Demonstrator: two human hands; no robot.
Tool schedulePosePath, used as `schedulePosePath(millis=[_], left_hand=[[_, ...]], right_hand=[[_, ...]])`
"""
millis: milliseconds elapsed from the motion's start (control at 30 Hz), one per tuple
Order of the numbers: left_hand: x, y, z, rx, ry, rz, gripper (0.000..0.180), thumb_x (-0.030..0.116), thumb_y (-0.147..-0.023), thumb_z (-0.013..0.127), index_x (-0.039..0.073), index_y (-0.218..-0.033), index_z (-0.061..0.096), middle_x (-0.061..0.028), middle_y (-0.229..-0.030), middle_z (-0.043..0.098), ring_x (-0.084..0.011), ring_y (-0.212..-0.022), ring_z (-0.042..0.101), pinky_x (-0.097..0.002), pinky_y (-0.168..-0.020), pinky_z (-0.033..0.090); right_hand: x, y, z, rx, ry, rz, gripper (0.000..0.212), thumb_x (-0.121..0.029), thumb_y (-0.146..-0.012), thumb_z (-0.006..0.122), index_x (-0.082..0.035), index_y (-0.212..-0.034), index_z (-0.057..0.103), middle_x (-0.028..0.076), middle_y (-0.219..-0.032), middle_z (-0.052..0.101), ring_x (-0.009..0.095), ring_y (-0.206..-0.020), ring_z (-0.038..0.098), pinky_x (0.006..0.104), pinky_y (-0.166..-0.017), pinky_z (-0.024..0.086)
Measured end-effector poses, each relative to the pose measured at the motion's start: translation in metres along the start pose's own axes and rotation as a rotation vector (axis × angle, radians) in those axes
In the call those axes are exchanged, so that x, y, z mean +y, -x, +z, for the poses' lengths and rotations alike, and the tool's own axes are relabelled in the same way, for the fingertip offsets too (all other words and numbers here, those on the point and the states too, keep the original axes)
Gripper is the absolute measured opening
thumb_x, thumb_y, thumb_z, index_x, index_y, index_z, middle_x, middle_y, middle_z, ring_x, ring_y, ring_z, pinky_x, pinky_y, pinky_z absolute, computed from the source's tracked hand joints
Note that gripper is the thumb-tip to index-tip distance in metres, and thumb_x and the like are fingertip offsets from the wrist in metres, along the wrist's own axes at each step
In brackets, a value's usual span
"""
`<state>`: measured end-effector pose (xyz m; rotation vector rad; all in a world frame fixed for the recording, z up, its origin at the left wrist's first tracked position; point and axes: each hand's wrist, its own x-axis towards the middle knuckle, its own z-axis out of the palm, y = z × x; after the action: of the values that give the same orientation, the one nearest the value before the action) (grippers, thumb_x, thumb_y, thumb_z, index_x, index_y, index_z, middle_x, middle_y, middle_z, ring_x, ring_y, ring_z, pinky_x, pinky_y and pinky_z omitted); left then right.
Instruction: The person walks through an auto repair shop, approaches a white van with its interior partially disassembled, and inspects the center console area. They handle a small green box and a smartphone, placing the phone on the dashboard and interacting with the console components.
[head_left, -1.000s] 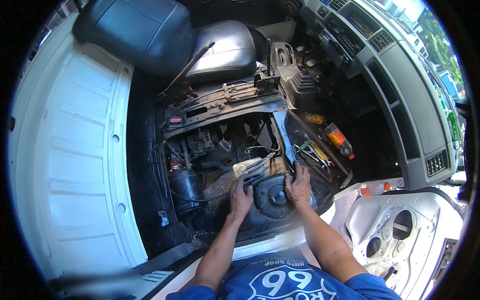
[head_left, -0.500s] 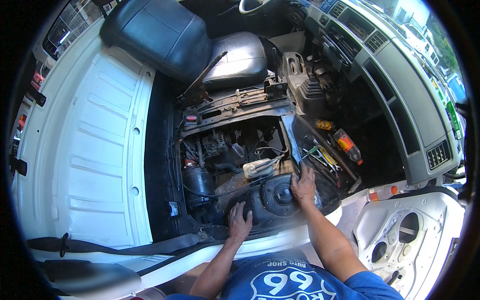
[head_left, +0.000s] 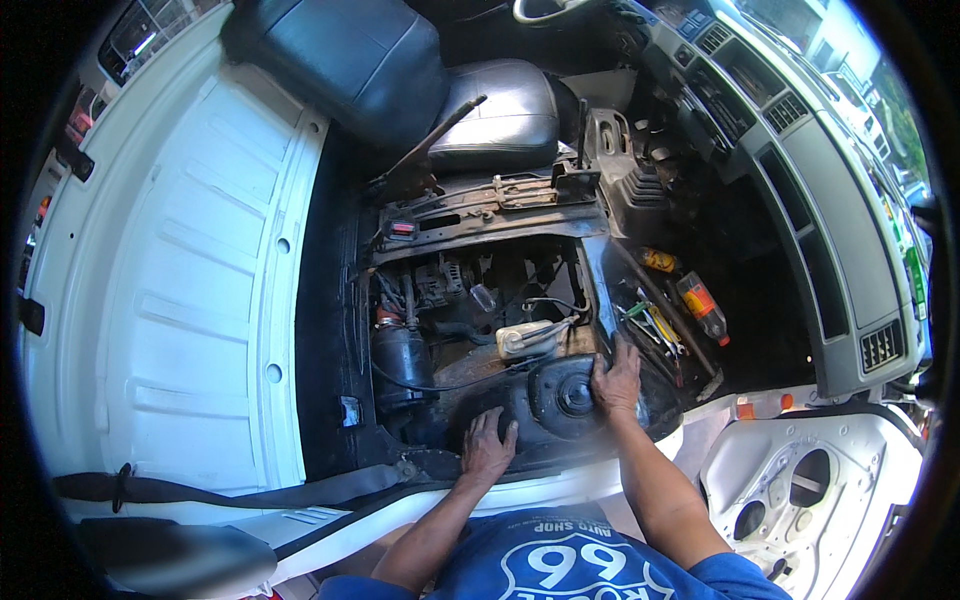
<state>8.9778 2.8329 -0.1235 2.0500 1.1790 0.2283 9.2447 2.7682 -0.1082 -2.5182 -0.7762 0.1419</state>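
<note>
My left hand [head_left: 487, 446] lies with its fingers apart on the black floor panel near the door sill. To its right, my right hand [head_left: 617, 381] rests spread at the edge of a raised black housing [head_left: 551, 400] with a round ringed centre. Neither hand holds anything. Beyond them is an open bay, where an off-white plastic reservoir [head_left: 520, 342], a black canister [head_left: 401, 362] and an alternator-like part [head_left: 438, 281] show among hoses. Deeper parts of the bay are too dark to make out.
Right of the bay lie several hand tools [head_left: 655, 330], a long metal bar [head_left: 668, 308] and a dark drink bottle [head_left: 702, 308]. A black seat [head_left: 497, 112] stands at the far side. The opened white door [head_left: 783, 467] is at the lower right, a seat belt [head_left: 240, 491] at the lower left.
The view has shifted a little, so the cab sits slightly further right in the picture. Both hands stay at about the same places on the black metal.
</note>
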Motion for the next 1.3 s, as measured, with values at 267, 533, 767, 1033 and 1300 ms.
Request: schedulePosePath(millis=[267,533,767,1033,1300], left_hand=[[0.005,-0.006,0.001,-0.005,0.030,-0.094,0.046,0.035,-0.097,0.063,0.005,-0.132,0.061,-0.0221,-0.130,0.062,-0.0412,-0.124,0.056,-0.0480,-0.107,0.044],[0.007,0.000,-0.003,-0.006,0.058,-0.044,0.050,0.040,-0.098,0.061,0.003,-0.132,0.061,-0.0219,-0.130,0.063,-0.0401,-0.124,0.057,-0.0489,-0.106,0.045],[0.002,-0.006,0.004,0.016,0.080,-0.087,0.056,0.045,-0.097,0.062,0.003,-0.134,0.060,-0.0229,-0.136,0.061,-0.0403,-0.128,0.057,-0.0472,-0.109,0.045],[-0.021,0.036,0.001,0.232,0.295,-0.123,0.049,0.039,-0.100,0.062,0.004,-0.135,0.060,-0.0238,-0.133,0.064,-0.0414,-0.125,0.059,-0.0461,-0.108,0.046],[-0.007,0.064,-0.005,0.183,0.016,-0.014,0.040,0.028,-0.096,0.064,0.004,-0.128,0.064,-0.0199,-0.119,0.070,-0.0391,-0.115,0.064,-0.0463,-0.105,0.047]], right_hand=[[0.001,-0.001,0.000,0.041,0.019,-0.031,0.059,-0.031,-0.091,0.065,-0.009,-0.145,0.050,0.022,-0.129,0.053,0.044,-0.119,0.053,0.0514,-0.102,0.046],[0.006,-0.003,0.002,0.016,0.010,-0.016,0.060,-0.031,-0.090,0.064,-0.008,-0.145,0.050,0.022,-0.130,0.053,0.044,-0.119,0.052,0.0506,-0.102,0.047],[0.006,-0.003,0.007,0.068,0.082,-0.049,0.062,-0.029,-0.090,0.067,0.000,-0.142,0.050,0.026,-0.130,0.054,0.045,-0.123,0.051,0.0518,-0.105,0.043],[0.011,0.000,0.006,0.000,-0.050,-0.143,0.059,-0.023,-0.089,0.066,0.002,-0.141,0.051,0.030,-0.138,0.052,0.047,-0.127,0.051,0.0507,-0.111,0.039],[0.031,0.007,-0.019,-0.112,-0.269,-0.155,0.065,-0.027,-0.090,0.071,-0.002,-0.145,0.049,0.029,-0.135,0.052,0.045,-0.130,0.049,0.0461,-0.109,0.043]])
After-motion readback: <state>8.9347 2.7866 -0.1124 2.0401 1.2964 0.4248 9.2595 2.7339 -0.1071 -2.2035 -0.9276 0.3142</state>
